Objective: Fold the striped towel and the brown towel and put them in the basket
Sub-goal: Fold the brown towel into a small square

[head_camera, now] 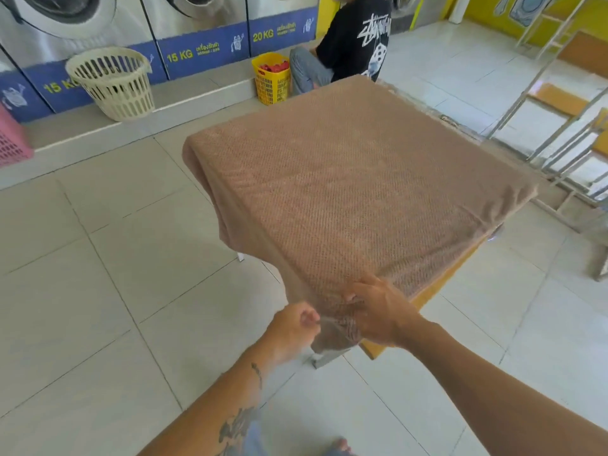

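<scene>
the brown towel (348, 192) lies spread flat over a small worktop (431, 289), covering nearly all of its top, and its edges hang down over the left side and the near corner. only a strip of the worktop's wooden edge shows at the near right.

both hands are at the near corner of the towel. the left hand (294, 329) has its fingers curled and pinches the hanging edge of the cloth. the right hand (378, 312) is just beside it, with its fingers bent into the towel, gripping a bunched fold at the worktop's corner.

beyond, on a low ledge before a row of washing machines (184, 31), stand a cream basket (113, 83) and a yellow basket (271, 80); a pink basket (11, 141) is at the left edge. a person in a black shirt (357, 37) sits on the floor near the yellow basket.
</scene>
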The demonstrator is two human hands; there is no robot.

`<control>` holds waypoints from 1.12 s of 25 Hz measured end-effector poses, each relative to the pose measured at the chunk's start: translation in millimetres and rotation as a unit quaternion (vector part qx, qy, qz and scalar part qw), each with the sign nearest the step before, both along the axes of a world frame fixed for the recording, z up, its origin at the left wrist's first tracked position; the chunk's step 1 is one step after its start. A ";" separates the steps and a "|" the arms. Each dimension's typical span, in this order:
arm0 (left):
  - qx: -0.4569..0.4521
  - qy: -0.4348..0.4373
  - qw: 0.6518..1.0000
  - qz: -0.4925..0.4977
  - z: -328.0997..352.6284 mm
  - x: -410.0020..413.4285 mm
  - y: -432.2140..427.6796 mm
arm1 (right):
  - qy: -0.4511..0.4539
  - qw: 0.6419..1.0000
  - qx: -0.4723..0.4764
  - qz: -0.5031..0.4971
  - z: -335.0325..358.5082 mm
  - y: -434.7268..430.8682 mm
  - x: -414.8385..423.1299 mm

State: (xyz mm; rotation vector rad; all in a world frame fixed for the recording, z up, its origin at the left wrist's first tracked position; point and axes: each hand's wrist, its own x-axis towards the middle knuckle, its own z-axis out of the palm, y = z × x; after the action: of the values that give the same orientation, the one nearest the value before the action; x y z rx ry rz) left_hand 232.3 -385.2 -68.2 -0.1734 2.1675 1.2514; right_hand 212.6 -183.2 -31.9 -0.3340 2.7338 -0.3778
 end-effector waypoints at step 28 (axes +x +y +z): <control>-0.107 0.323 0.940 0.038 76.4 19.9 30.9 | 0.127 0.984 -0.031 0.122 54.5 8.8 11.5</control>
State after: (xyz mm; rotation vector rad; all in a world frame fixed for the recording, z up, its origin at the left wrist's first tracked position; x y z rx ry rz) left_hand 252.2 -354.2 8.2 0.0836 2.8863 1.2245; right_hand 224.1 -174.4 22.7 -0.7744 2.8815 -0.3742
